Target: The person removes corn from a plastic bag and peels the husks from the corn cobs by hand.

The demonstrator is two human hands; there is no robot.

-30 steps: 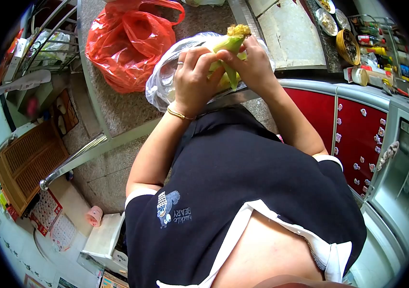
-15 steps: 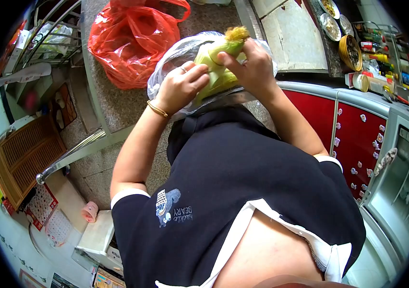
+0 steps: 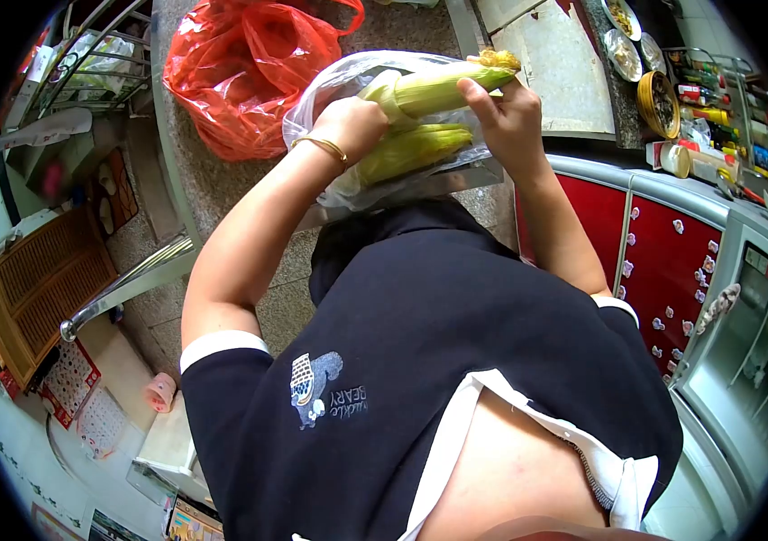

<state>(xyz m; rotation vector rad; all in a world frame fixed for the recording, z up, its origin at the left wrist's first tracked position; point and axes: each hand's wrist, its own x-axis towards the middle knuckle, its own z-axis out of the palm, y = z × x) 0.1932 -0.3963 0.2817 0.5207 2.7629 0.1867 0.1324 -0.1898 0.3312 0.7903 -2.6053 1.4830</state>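
Note:
An ear of corn (image 3: 443, 90) in its green husk lies crosswise between my hands, its brown silk tip pointing right. My right hand (image 3: 514, 124) is wrapped around the tip end, thumb on the near side. At the other end, my left hand (image 3: 353, 126), with a gold bangle at the wrist, is closed on the husk; its fingertips are partly hidden. Just below the held ear, another husked ear (image 3: 420, 151) rests on a thin clear plastic bag (image 3: 319, 97), which spreads beneath both hands.
A red plastic bag (image 3: 244, 77) sits on the speckled stone counter (image 3: 199, 194) to the left. Dishes of food (image 3: 621, 50) and several bottles (image 3: 707, 99) stand at the upper right. A red-doored fridge (image 3: 672, 270) is close on my right, and a metal rail (image 3: 127, 287) runs along the left.
The held ear has swung from a steep slant to nearly level, its tip moving right. My right hand has moved right with it, and my left hand now grips the base end. The lower ear shows more.

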